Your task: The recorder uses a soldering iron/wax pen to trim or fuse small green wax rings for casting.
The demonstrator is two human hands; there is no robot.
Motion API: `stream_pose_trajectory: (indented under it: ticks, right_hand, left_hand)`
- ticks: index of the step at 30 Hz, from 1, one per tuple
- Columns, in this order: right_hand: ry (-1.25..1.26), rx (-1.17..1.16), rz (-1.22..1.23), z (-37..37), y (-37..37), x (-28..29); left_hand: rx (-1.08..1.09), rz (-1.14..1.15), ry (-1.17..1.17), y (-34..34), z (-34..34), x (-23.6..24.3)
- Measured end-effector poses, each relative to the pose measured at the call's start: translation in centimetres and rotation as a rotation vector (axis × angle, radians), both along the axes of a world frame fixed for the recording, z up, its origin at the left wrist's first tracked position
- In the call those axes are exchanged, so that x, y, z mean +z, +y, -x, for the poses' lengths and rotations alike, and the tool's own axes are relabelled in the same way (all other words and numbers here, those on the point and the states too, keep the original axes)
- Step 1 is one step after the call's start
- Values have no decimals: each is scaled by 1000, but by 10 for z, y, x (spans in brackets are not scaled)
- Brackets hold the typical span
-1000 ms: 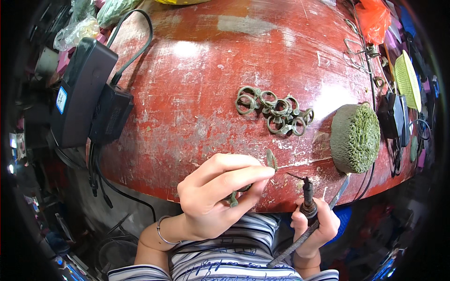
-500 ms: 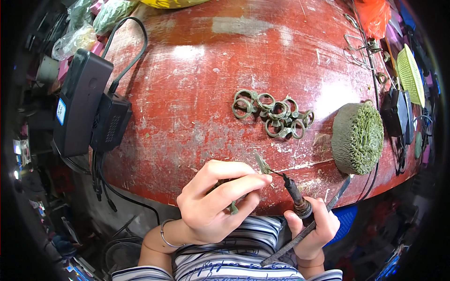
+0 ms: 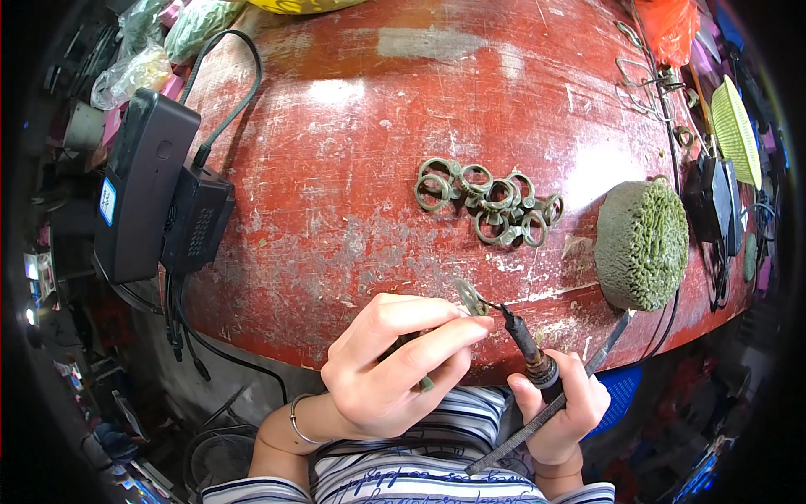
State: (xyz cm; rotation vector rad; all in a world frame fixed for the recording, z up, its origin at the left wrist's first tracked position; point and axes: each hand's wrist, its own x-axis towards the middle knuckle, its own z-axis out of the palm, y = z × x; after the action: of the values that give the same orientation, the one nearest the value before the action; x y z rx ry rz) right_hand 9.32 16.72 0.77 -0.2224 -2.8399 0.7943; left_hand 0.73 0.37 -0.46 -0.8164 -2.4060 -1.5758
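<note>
My left hand (image 3: 390,370) is closed, with a small green ring (image 3: 469,296) pinched at its fingertips over the table's near edge. Below its fingers shows a bit of another green piece (image 3: 426,384), mostly hidden by the hand. My right hand (image 3: 573,407) grips a dark soldering-iron-like pen (image 3: 524,338), whose thin bent tip reaches the ring; whether they touch is hard to tell. That same hand also holds a long flat file (image 3: 536,422), slanting across beneath the pen. Farther out, several green rings (image 3: 499,196) lie in a loose pile.
A round green block (image 3: 623,248) with a rough, pitted face stands at the right. Black power boxes (image 3: 143,185) with cables sit on the left edge. At the far right are a black adapter (image 3: 709,202), a pale green basket (image 3: 736,134) and an orange bag (image 3: 669,29).
The ring has turned at my left fingertips, so more of its round opening shows. My left hand has shifted slightly right, and the pen has moved slightly with its tip still by the ring.
</note>
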Motion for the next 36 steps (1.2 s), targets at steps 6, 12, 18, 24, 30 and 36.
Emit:
stream_pose_trajectory:
  ticks: [6,12,18,24,30,36]
  right_hand:
    - [17,-5,99,1,2,2]
    - [-2,8,230,-3,8,-1]
    - [27,-39,388,-10,11,-10]
    - [75,-36,455,-13,13,-14]
    - [112,-11,558,-16,17,-17]
    - [117,15,589,-17,20,-22]
  left_hand:
    - [-3,24,-51,2,1,6]
    - [-3,32,-31,3,3,7]
    - [48,-485,-717,0,7,9]
    - [-66,-1003,-1002,15,21,18]
    - [81,-254,-591,34,30,19]
    - [174,306,35,48,33,9]
